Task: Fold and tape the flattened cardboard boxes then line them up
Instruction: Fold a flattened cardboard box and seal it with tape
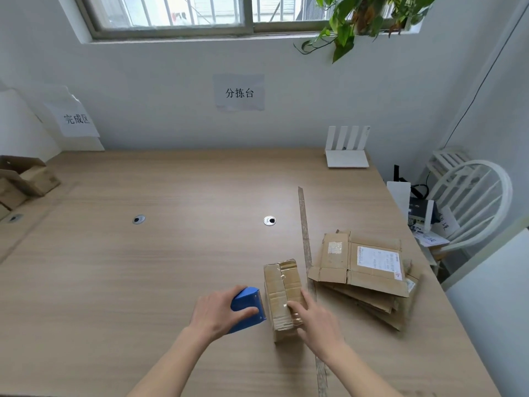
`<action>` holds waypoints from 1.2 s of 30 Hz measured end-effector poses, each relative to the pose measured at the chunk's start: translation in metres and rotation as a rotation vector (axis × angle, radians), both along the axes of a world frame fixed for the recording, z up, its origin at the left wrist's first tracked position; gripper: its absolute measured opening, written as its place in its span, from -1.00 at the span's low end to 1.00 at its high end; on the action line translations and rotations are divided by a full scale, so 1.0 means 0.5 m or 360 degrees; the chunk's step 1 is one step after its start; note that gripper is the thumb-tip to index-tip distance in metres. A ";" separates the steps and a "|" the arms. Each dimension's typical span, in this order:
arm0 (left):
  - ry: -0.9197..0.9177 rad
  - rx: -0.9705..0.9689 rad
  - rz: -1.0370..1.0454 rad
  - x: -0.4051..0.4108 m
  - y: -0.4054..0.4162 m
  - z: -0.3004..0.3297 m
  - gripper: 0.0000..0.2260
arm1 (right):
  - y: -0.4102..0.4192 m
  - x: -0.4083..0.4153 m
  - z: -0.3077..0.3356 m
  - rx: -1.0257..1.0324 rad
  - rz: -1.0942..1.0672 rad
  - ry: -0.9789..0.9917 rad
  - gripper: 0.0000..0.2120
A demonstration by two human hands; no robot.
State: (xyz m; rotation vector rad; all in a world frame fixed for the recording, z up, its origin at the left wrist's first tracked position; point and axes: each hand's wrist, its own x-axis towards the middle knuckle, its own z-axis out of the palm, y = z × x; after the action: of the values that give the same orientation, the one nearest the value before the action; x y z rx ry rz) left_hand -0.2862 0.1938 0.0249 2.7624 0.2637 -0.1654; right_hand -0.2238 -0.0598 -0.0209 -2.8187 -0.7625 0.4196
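We see the folded box (pixel 282 299) standing on the table (pixel 143 267), near its front edge and a little right of the middle. Our right hand (pixel 315 319) rests on the box's near right side with fingers fairly straight, pressing its top; the hand covers that corner, so we cannot tell how the flaps close there. Our left hand (pixel 220 310) grips a blue tape dispenser (pixel 247 308) just left of the box, almost touching it; the tape roll itself is hidden by the hand and housing. Just right of the box a long strip (pixel 305 239) runs front to back along the table, its near end cut off by the frame. Beyond the strip lies a stack of flattened boxes (pixel 363 270), reaching close to the table's right edge. Finished boxes (pixel 23 179) sit at the far left edge, partly cut off. The broad middle and left of the table lie open.
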 end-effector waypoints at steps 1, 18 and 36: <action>-0.0005 0.0005 -0.0006 -0.003 0.000 0.002 -0.45 | 0.001 -0.005 -0.001 -0.0016 -0.0004 -0.0039 -0.42; -0.0077 -0.0220 -0.0212 0.003 -0.007 0.088 -0.44 | 0.059 0.016 0.130 0.1138 -0.0308 0.1109 -0.56; 0.0164 -0.0015 -0.0379 -0.025 0.015 0.097 -0.48 | -0.021 0.025 0.134 0.1176 -0.0881 0.0827 -0.92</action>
State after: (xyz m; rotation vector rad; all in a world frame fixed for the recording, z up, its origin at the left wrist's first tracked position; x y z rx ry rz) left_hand -0.2986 0.2013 0.0732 2.7726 -0.0411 -0.3695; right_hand -0.2113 -0.0705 0.0462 -1.9670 0.0073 0.5801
